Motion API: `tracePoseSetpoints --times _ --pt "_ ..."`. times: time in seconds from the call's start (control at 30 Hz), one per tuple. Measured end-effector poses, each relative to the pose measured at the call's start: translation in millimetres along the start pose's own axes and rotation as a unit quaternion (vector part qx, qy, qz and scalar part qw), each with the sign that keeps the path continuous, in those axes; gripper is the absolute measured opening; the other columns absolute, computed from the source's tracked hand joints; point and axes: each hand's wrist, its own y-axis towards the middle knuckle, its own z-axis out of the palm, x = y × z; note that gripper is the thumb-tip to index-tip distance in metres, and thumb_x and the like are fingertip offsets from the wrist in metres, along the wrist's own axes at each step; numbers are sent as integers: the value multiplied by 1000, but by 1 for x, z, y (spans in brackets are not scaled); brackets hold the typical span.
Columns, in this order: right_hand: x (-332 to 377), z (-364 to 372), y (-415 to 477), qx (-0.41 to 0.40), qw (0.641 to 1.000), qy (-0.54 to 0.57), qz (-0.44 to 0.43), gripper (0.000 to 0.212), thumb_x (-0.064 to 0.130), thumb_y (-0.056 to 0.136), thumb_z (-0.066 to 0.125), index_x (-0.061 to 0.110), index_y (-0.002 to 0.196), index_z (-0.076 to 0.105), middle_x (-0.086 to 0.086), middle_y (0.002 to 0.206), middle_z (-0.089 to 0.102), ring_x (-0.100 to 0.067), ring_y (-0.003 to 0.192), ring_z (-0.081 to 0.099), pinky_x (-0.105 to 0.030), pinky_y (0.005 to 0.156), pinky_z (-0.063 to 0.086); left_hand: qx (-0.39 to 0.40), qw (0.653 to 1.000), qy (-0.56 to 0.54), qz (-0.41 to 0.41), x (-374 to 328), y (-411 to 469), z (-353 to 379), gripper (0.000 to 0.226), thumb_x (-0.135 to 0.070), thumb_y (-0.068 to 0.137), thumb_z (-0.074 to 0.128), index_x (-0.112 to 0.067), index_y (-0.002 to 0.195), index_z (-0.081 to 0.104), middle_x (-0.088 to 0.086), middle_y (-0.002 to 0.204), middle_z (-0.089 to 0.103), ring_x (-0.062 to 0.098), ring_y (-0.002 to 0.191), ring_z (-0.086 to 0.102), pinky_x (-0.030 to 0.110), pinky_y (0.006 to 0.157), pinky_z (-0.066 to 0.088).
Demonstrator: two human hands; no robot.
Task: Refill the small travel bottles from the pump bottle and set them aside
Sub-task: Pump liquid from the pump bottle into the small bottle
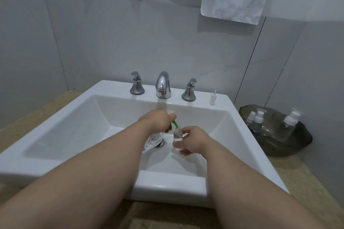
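Left hand point(158, 120) grips the pump bottle point(153, 141) at its head, with the green spout point(175, 124) at the mouth of a small bottle point(177, 138). Right hand point(192, 140) pinches that bottle over the sink point(74, 117). Pump label print is unreadable. A loose cap point(213, 98) stands on the sink rim. Three capped bottles point(257, 120) stand in a tray point(290, 147) on the table point(301, 176).

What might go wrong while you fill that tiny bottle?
The bottle has a narrow neck, so liquid from the spout may miss and run into the sink. The right hand only pinches it, so it might slip. The cap standing on the rim may get knocked off.
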Motion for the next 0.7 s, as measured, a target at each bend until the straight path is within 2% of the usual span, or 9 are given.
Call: tracePoseSetpoints --times 0.07,0.17,0.23,0.33,0.57,0.7 --pt "1 0 -1 1 1000 -1 2 41 11 86 82 12 122 64 -20 109 74 -24 64 68 -32 66 64 4 1000 6 2 0 0 1 50 -42 95 39 -18 64 70 -5 77 74 21 79 64 37 86 52" --pt "0 0 0 -2 1000 2 3 42 11 86 81 12 124 63 -18 106 74 -24 65 68 -32 67 64 -9 1000 17 -12 -1 -1 0 55 -50 95 37 -19 65 71 -8 76 72 18 77 63 33 76 47" --pt "0 0 1 -4 1000 5 4 41 12 85 81 13 122 64 -15 101 74 -24 65 70 -35 71 65 -16 1000 5 -24 0 -2 1 62 -63 93 36 -20 68 74 -9 79 73 18 80 65 34 79 49" --pt "-1 0 3 -7 1000 8 4 40 12 84 81 14 120 64 -17 106 75 -24 64 71 -36 73 65 -21 999 -11 -32 1 -5 -1 70 -74 89 35 -20 73 76 -10 81 74 18 84 66 36 85 50" --pt "-1 1 3 -7 1000 20 0 40 10 84 81 14 120 64 -12 94 73 -26 65 71 -42 77 65 -25 999 -11 -34 1 -7 0 64 -70 88 40 -20 70 76 -10 79 74 18 84 67 34 81 48" --pt "-1 0 3 -6 999 32 -2 40 9 83 81 13 119 64 -12 96 71 -26 64 71 -43 80 65 -25 999 -11 -29 2 -6 0 65 -69 89 38 -21 69 76 -10 79 74 18 84 67 35 81 49"
